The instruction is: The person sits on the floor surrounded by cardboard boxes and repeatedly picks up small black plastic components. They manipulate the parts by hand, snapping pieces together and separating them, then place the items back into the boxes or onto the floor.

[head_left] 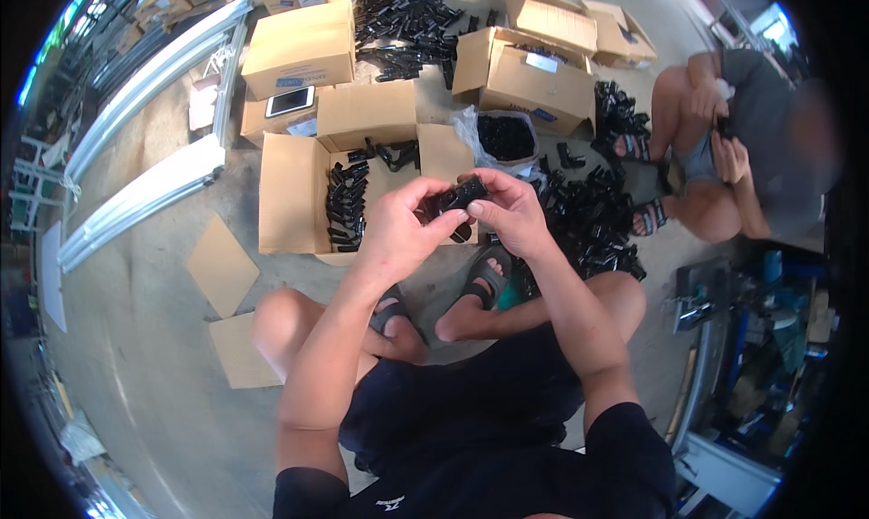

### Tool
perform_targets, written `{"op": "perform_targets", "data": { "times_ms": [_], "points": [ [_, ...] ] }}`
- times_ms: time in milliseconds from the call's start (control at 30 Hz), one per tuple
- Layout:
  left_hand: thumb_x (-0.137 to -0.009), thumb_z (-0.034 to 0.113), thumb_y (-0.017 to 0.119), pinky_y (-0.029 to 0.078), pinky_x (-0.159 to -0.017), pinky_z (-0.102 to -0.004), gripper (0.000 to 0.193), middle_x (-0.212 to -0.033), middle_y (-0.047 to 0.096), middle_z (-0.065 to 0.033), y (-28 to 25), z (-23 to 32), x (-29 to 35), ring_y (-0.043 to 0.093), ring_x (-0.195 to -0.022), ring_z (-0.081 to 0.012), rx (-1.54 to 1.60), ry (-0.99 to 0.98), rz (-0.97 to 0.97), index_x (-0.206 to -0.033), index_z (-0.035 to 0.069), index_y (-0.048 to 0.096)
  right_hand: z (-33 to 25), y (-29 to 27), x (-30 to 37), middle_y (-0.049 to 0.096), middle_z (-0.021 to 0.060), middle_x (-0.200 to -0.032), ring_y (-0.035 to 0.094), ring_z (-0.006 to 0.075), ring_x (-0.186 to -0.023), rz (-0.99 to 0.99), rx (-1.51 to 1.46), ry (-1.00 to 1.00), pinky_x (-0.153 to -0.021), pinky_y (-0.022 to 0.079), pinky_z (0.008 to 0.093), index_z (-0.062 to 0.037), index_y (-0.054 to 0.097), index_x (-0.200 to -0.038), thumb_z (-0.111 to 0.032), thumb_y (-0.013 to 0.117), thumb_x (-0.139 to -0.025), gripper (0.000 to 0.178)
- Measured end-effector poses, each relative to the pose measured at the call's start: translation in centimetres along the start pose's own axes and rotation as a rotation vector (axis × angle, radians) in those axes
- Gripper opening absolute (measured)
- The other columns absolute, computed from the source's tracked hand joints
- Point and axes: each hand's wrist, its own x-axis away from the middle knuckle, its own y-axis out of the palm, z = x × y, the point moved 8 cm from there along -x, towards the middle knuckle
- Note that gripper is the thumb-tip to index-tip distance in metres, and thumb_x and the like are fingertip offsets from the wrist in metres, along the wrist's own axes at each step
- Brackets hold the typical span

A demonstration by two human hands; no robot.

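My left hand point(405, 228) and my right hand point(512, 213) hold a shiny black tubular part point(463, 194) between them, thumbs pressed along its near side. It hangs over the near right part of an open cardboard box point(294, 193). Inside that box, a row of similar black parts point(346, 198) lies stacked on the left, and a few looser ones point(396, 153) rest at the back. My fingers hide some of the held part and the box's right side.
On the right, a big heap of black parts point(588, 220) covers the floor beside a bag-lined tub point(505, 139) of small black pieces. Further cardboard boxes point(536, 85) and another heap point(403, 21) stand behind. A co-worker point(769, 130) sits at right. Metal rails point(145, 202) lie left.
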Motion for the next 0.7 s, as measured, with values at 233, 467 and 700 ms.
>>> {"op": "perform_targets", "data": {
  "times_ms": [233, 467, 700],
  "points": [
    [-0.091, -0.007, 0.073, 0.055, -0.091, -0.0267, 0.039, -0.114, 0.071, -0.0109, 2.8, 0.1, -1.4, 0.068, -0.105, -0.0133, 0.089, 0.114, 0.011, -0.127, -0.003, 0.061, -2.1, -2.5, 0.4, 0.069, 0.0051, -0.114, 0.066, 0.0112, -0.103, 0.071, 0.004, -0.070, -0.091, 0.055, 0.0274, 0.0029, 0.062, -0.130, -0.002, 0.075, -0.092, 0.040],
    [-0.092, -0.012, 0.068, 0.055, -0.095, -0.0278, 0.034, -0.114, 0.071, -0.0139, 5.3, 0.1, -2.3, 0.068, -0.107, -0.0164, 0.149, 0.190, -0.016, -0.125, -0.008, 0.060, -3.8, -3.9, 2.0, 0.069, -0.0025, -0.103, 0.059, 0.0018, -0.087, 0.151, 0.010, -0.069, -0.078, 0.052, 0.0207, 0.0028, 0.066, -0.127, -0.004, 0.078, -0.090, 0.040],
    [-0.092, -0.008, 0.072, 0.057, -0.090, -0.0266, 0.027, -0.111, 0.073, -0.0145, 5.5, -1.0, -2.7, 0.070, -0.099, -0.0146, 0.216, 0.090, 0.018, -0.118, -0.007, 0.064, -3.7, -5.0, 2.3, 0.071, 0.0035, -0.103, 0.063, 0.0074, -0.087, 0.090, 0.071, -0.031, -0.079, 0.053, 0.0243, 0.0039, 0.064, -0.129, -0.007, 0.076, -0.092, 0.041]
  ]
}}
